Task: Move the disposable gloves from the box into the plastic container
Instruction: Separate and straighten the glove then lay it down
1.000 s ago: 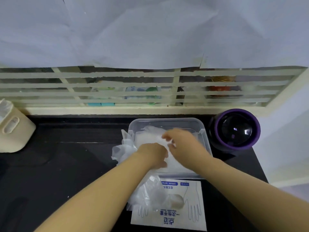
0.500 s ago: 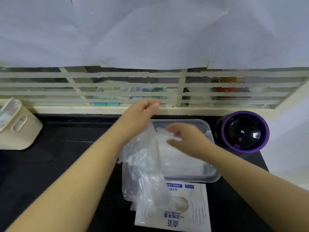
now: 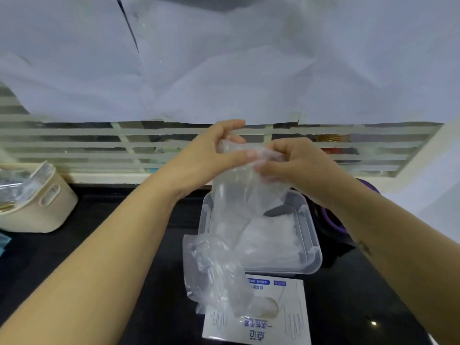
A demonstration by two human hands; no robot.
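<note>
Far left, a beige plastic caddy (image 3: 39,210) is parked on the black countertop (image 3: 104,202). A bunch of thin clear disposable gloves (image 3: 234,207) is pinched at its crumpled top by the left hand (image 3: 209,155), thumb and fingers curled round it, and gripped right there by the right hand (image 3: 298,165) too. It's held up over the clear rectangular plastic container (image 3: 311,234), where more are piled, with the tail draped onto the white glove box (image 3: 273,324) in front. A round purple object (image 3: 329,220) is half hidden further right.
</note>
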